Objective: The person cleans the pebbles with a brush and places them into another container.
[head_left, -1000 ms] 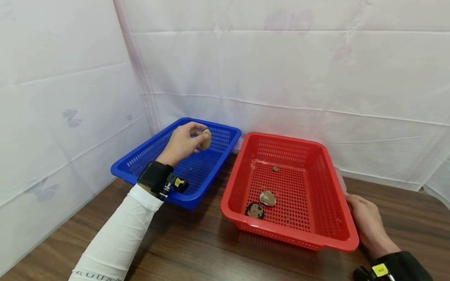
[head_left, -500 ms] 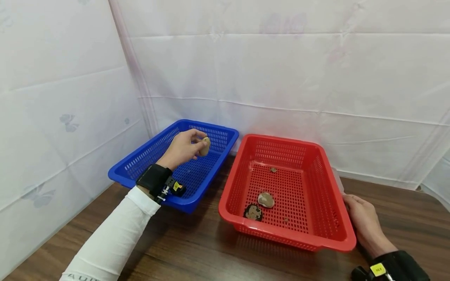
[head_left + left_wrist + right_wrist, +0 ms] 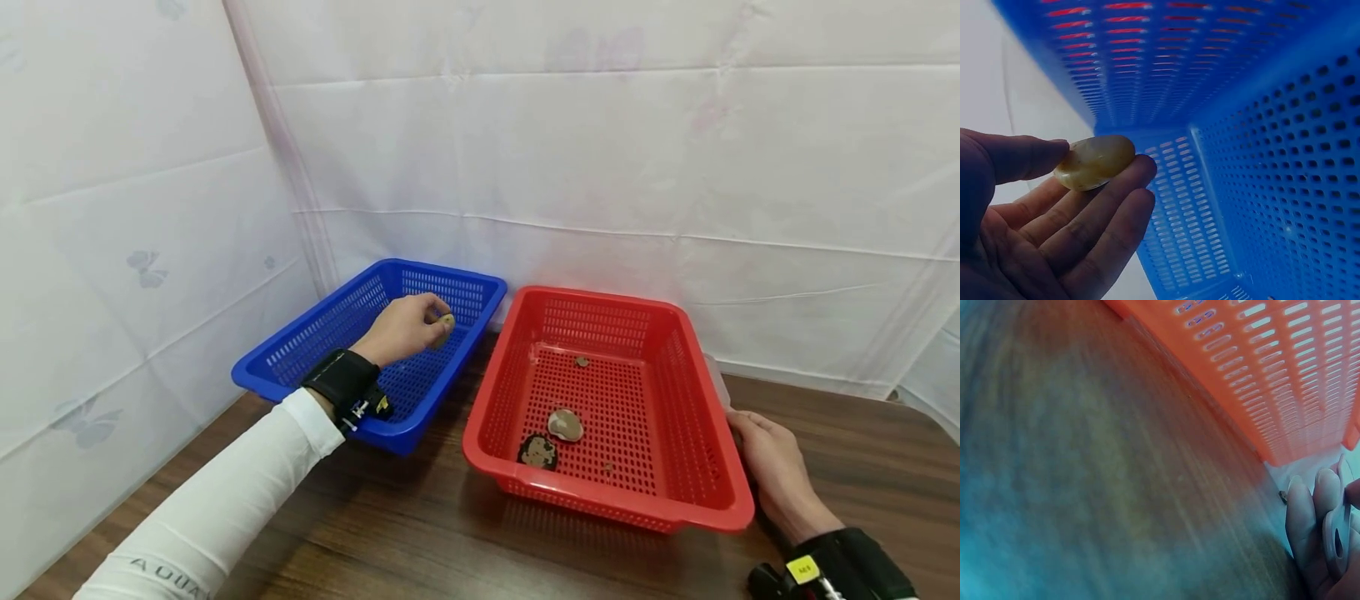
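My left hand (image 3: 405, 325) is over the blue basket (image 3: 258, 367). Between thumb and fingers it pinches a smooth, yellowish pebble (image 3: 1096, 161), which is partly hidden behind the fingers in the head view. At the right, my right hand (image 3: 772, 462) stays beside the outer wall of the red basket (image 3: 720, 517). It grips a pale, flat handle with a hole (image 3: 1330, 528); most of the handled object is hidden behind the basket. In the red basket lie a tan and white pebble (image 3: 565, 425) and a dark-edged, mottled pebble (image 3: 537, 452).
Small brown bits (image 3: 582, 362) also lie on the red basket's floor. Both baskets stand on a dark wooden table (image 3: 405, 533). A pale patterned sheet (image 3: 585, 167) hangs behind them and along the left.
My left hand has moved slightly down and to the right over the blue basket, still pinching the pebble. The right hand keeps its grip beside the red basket. The head view has shifted a little.
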Demonstrator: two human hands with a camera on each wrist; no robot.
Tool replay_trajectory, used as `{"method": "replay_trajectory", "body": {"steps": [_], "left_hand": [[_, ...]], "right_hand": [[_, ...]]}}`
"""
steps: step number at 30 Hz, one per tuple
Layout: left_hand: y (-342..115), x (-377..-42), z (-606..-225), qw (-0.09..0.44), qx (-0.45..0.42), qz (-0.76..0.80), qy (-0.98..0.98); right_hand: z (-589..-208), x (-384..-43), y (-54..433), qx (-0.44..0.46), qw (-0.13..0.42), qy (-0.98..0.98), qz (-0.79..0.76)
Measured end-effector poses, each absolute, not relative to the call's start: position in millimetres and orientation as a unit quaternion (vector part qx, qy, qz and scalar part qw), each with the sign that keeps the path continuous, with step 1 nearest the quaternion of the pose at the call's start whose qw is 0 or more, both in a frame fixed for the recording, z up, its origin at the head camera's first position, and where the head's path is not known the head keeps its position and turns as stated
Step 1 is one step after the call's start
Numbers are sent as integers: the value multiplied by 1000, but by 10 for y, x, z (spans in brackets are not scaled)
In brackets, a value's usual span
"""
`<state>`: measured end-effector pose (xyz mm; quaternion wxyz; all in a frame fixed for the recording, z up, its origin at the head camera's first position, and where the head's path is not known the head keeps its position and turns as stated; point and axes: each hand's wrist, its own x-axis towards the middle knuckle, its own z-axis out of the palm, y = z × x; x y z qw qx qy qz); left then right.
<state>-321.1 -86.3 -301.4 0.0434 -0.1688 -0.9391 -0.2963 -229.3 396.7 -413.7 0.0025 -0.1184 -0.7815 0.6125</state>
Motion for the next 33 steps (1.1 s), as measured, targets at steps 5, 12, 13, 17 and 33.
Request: {"method": "replay_trajectory", "body": {"steps": [5, 12, 13, 17, 33], "left_hand": [[-830, -3247, -3046, 40, -180, -266, -946], [-788, -3283, -3089, 16, -173, -236, -956], [-783, -3284, -3093, 14, -174, -231, -957], [-769, -3296, -3113, 11, -178, -216, -960], [-757, -3375, -3170, -5, -214, -179, -960]], "right_hand": [[-4118, -2300, 3957, -124, -2, -781, 612], [-4114, -2312, 3931, -131, 4, -787, 603], [-4115, -2313, 3931, -131, 3, -787, 603], [-4122, -2317, 3933, -129, 0, -787, 603], [-4127, -2303, 3941, -127, 6, -792, 597]]}}
